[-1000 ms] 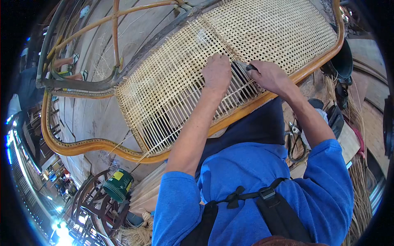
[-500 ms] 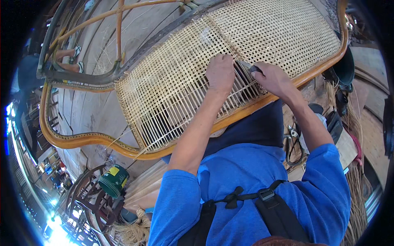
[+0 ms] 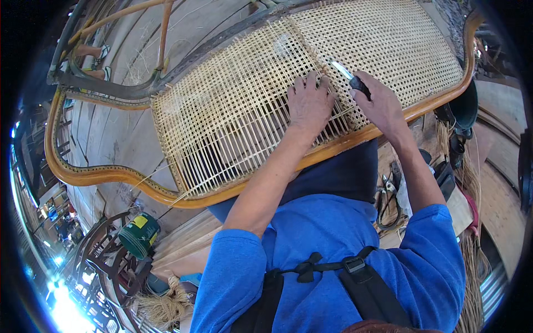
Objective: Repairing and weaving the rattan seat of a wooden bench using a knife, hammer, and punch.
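Note:
A curved, varnished wooden frame [image 3: 327, 154] lies across my lap, filled with woven cane [image 3: 244, 77]. Its right part is a finished-looking tight mesh, while the near left part has looser parallel strands with gaps. My left hand [image 3: 312, 105] rests on the weave near the middle seam, fingers apart and slightly bent, holding nothing I can see. To its right, my right hand [image 3: 380, 105] grips the dark handle of a knife [image 3: 342, 70]. The bright blade points up and left, above the tight mesh beside the seam.
Scissors [image 3: 390, 194] lie right of my lap. A green bucket [image 3: 139, 235] stands lower left, near dark curved wooden pieces [image 3: 105, 255] and a bundle of pale fibre [image 3: 164, 305]. Long cane strands [image 3: 474, 277] hang at the right. Another person's feet [image 3: 104, 53] show at the upper left.
My right hand has raised the knife off the loose strands, its blade now over the tight mesh. My left hand has moved slightly right and its fingers have spread from a pinch.

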Motion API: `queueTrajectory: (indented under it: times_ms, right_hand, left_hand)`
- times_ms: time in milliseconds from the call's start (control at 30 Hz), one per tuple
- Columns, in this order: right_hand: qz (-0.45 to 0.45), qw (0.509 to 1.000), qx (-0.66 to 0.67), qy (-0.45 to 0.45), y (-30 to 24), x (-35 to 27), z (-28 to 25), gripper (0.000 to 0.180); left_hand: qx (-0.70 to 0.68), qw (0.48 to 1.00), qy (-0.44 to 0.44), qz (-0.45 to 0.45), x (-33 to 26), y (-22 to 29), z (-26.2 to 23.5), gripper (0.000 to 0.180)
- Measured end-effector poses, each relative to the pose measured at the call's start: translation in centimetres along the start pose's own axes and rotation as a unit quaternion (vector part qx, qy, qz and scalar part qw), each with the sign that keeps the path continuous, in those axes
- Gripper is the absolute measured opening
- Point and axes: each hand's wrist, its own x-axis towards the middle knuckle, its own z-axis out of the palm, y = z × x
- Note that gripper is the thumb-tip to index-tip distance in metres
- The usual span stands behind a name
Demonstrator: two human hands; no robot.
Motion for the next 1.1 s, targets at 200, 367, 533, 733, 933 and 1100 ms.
queueTrajectory:
  times_ms: [200, 367, 533, 733, 933, 1100]
  right_hand:
    - [0.019, 0.992, -0.063, -0.105, 1.1, 0.2, 0.0, 0.035]
    - [0.001, 0.991, -0.081, -0.108, 1.4, 0.8, 0.4, 0.029]
    - [-0.011, 0.983, -0.104, -0.152, 1.2, 2.1, 0.1, 0.028]
    - [-0.133, 0.949, -0.213, -0.191, 0.3, 5.0, -0.5, 0.02]
    - [-0.069, 0.937, -0.241, -0.245, -1.8, 6.0, -1.8, 0.02]
    - [0.019, 0.975, -0.145, -0.17, -1.3, 3.4, -6.0, 0.026]
  left_hand:
    - [0.011, 1.0, -0.03, -0.002, 0.0, 0.0, -0.1, 0.047]
    - [-0.002, 1.0, -0.009, 0.017, -0.7, -0.3, 0.2, 0.05]
    - [0.011, 1.0, -0.009, 0.024, -0.2, -0.5, 0.5, 0.048]
    - [0.021, 0.999, -0.001, 0.047, 0.0, -0.9, 0.7, 0.046]
    - [0.002, 0.999, -0.037, 0.039, -0.1, -0.7, -0.5, 0.046]
    - [-0.04, 0.997, 0.027, 0.055, -6.1, -3.8, -4.6, 0.041]
